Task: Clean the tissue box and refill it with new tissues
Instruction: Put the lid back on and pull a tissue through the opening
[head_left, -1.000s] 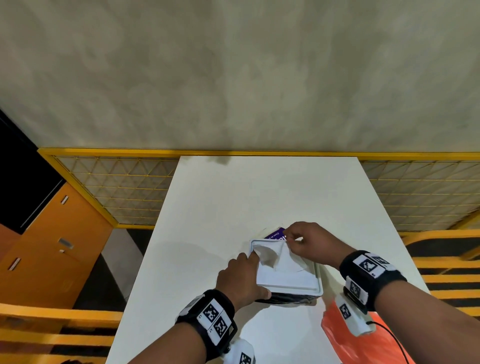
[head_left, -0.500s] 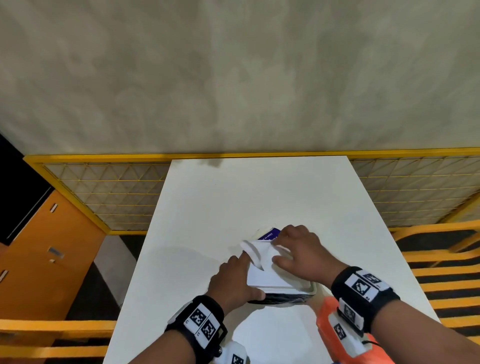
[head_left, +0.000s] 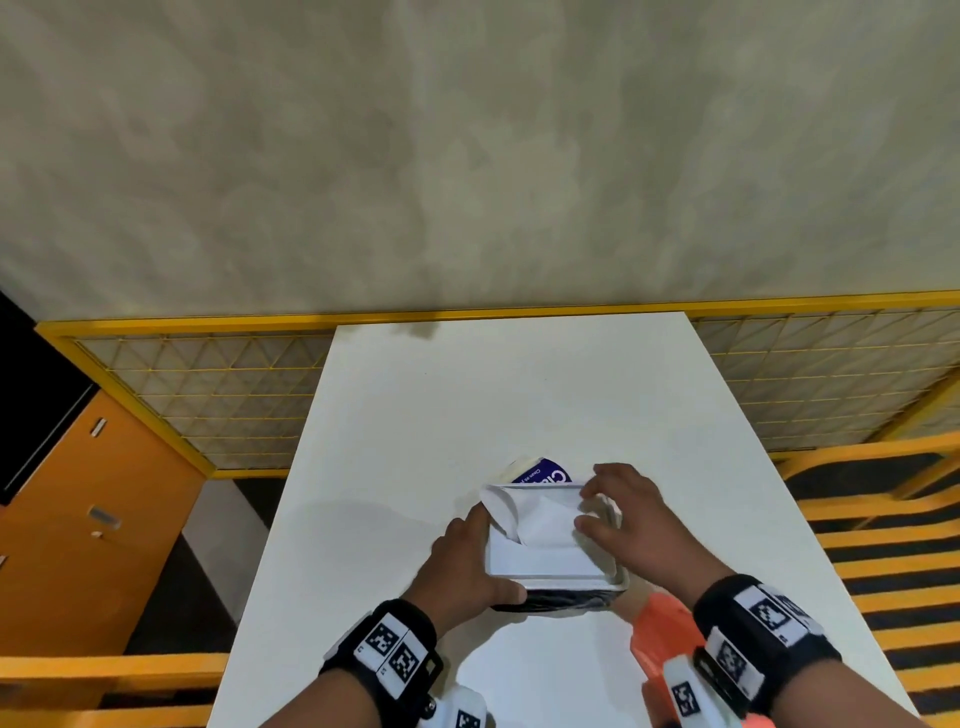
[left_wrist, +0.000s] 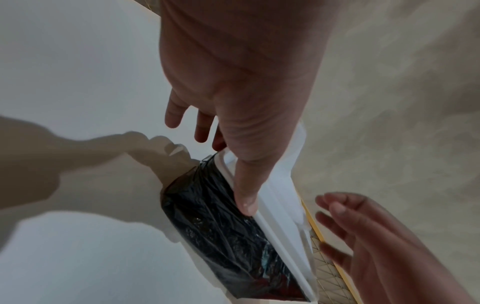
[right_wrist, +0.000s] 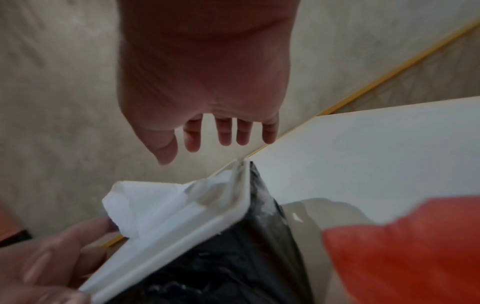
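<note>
The tissue box (head_left: 561, 582) has a white lid and dark, shiny sides (left_wrist: 221, 226) and stands near the table's front. A white tissue (head_left: 540, 519) pokes up from its top opening, also seen crumpled in the right wrist view (right_wrist: 150, 197). My left hand (head_left: 462, 561) braces the near left corner: the thumb (left_wrist: 244, 197) presses flat on the front rim and the fingers lie straight along the left side. My right hand (head_left: 623, 519) hovers over the box's right end with its fingers (right_wrist: 224, 133) relaxed, spread and holding nothing.
A purple tissue pack (head_left: 545, 475) lies just behind the box. An orange cloth (head_left: 660, 639) lies on the white table (head_left: 467, 415) under my right wrist. Yellow mesh railing (head_left: 208, 395) borders the table, and an orange cabinet (head_left: 78, 519) stands at the left.
My right hand pinched the tissue's far edge, pressed it down onto the box, then let go and now hovers with spread fingers. The left hand stayed on the box.
</note>
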